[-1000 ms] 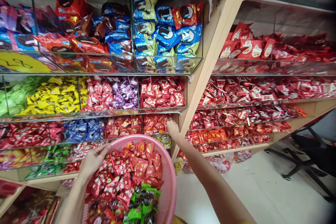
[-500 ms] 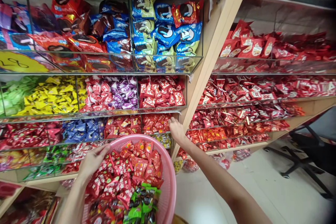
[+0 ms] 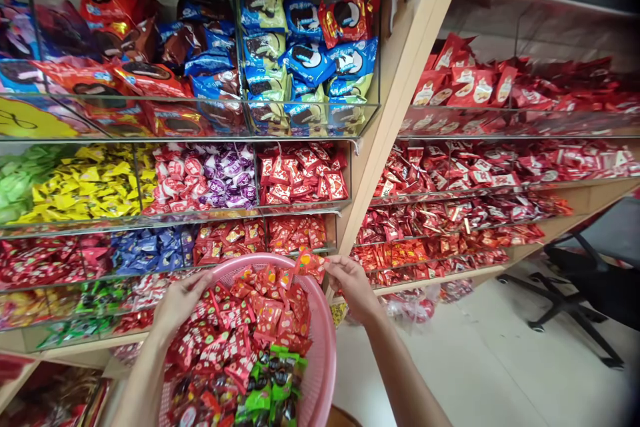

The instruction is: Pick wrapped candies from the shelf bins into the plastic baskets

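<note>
A pink plastic basket (image 3: 324, 347) stands in front of me, filled with wrapped candies (image 3: 235, 340), mostly red, with green and dark ones at the near right. My left hand (image 3: 183, 300) grips the basket's left rim, thumb and fingers closed round it. Above the right part of the rim, my right hand (image 3: 350, 283) pinches one red candy packet (image 3: 310, 265) with orange dots by its end. Similar red packets (image 3: 297, 232) lie in the shelf compartment just behind the basket.
Tiered shelves with clear dividers hold yellow candies (image 3: 95, 180), blue candies (image 3: 150, 250) and blue cookie packs (image 3: 310, 63). A slanting wooden post (image 3: 385, 133) parts them from red packets (image 3: 465, 170) at right. A black office chair (image 3: 575, 287) stands on the tiled floor.
My right hand has drawn back from the lower shelf compartment towards the basket, and a red candy packet now shows in its fingers. My left hand keeps its place on the rim.
</note>
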A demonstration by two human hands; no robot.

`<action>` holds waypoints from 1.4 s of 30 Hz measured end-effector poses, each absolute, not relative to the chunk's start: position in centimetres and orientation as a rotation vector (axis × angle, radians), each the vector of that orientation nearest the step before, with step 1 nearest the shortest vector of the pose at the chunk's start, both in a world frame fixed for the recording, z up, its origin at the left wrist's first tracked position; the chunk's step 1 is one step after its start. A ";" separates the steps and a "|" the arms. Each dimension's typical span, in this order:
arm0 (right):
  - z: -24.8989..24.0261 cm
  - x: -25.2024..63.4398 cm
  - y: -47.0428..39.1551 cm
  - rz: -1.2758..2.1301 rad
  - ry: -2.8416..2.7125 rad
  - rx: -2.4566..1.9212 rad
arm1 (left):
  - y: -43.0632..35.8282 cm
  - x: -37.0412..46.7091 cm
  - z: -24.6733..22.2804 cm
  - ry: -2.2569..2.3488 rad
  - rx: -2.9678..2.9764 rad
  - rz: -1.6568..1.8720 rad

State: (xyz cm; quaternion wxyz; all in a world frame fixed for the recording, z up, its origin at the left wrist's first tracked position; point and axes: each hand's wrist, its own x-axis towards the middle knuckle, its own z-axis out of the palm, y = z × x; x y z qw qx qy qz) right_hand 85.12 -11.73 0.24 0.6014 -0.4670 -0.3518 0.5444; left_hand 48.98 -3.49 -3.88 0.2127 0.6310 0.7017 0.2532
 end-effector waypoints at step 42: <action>-1.2 78.9 -15.9 1.298 -0.588 -0.932 | -3.9 49.4 -3.3 1.986 1.720 0.692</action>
